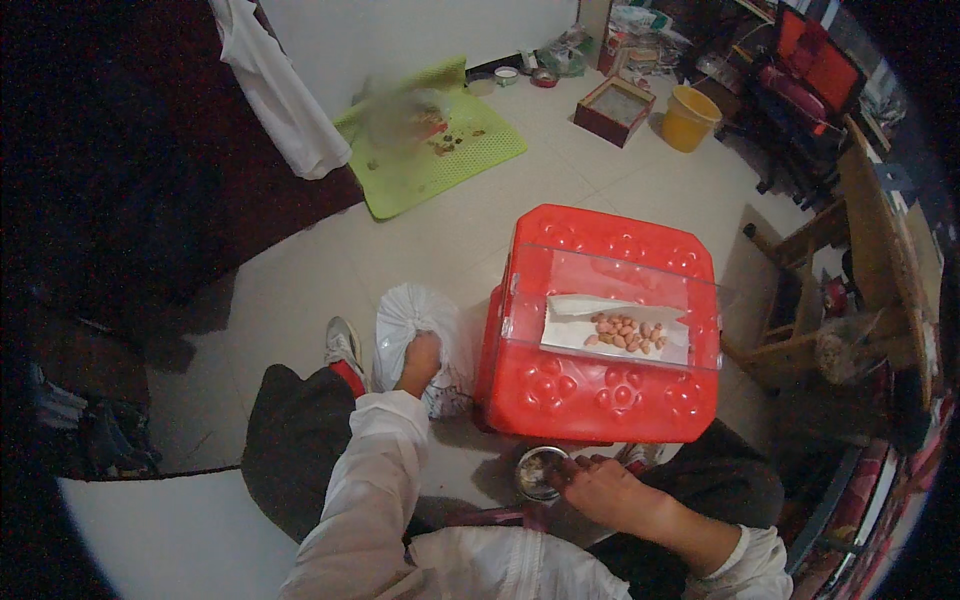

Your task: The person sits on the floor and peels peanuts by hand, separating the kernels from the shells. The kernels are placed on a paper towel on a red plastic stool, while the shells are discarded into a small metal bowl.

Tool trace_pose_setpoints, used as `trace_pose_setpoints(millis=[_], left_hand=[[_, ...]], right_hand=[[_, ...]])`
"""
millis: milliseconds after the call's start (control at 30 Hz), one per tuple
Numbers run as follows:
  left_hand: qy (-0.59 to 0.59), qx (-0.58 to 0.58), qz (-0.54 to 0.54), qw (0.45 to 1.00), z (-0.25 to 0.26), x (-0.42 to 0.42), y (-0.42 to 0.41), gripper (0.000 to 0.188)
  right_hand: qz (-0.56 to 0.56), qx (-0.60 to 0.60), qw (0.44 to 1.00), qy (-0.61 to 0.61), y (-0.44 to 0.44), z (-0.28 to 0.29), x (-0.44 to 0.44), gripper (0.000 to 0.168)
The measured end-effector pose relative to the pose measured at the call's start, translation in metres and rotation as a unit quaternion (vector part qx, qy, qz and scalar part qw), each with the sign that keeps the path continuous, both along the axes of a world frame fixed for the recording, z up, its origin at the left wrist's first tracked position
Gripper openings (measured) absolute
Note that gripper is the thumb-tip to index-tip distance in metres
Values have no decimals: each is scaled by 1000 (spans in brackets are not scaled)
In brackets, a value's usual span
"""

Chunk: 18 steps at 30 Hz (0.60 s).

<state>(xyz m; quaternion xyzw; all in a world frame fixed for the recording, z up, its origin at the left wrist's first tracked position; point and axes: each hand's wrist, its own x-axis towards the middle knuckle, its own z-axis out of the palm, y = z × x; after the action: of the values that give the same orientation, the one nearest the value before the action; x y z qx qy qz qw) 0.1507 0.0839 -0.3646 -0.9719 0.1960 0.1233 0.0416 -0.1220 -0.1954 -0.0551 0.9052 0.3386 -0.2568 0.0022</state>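
Observation:
My left hand grips the gathered top of a white plastic bag that stands on the floor by my left foot; its fingertips are hidden in the folds. My right hand holds the rim of a small round metal bowl low between my knees. Some pale bits lie inside this bowl, too blurred to name. Ahead of me is a red plastic stool with raised flower shapes. On its top, a clear plastic tray contains folded white paper and several pinkish shelled peanuts.
Farther off, a green mat bears scattered dark scraps. Behind the stool stand an open shallow box and a yellow bucket. Wooden furniture lines the right side. White cloth hangs at upper left.

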Motion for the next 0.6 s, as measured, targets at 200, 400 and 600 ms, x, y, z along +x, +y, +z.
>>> trace_pose_setpoints(millis=[200,400,600], left_hand=[[-2,-24,6,1000,8,-7,11,23],[-29,-66,33,997,14,-16,8,22],[-95,-317,139,933,12,-24,34,12]], right_hand=[[-4,87,990,-108,2,1,1,19],[13,-33,999,-17,3,4,-1,37],[0,61,994,-90,1,-1,-7,27]])
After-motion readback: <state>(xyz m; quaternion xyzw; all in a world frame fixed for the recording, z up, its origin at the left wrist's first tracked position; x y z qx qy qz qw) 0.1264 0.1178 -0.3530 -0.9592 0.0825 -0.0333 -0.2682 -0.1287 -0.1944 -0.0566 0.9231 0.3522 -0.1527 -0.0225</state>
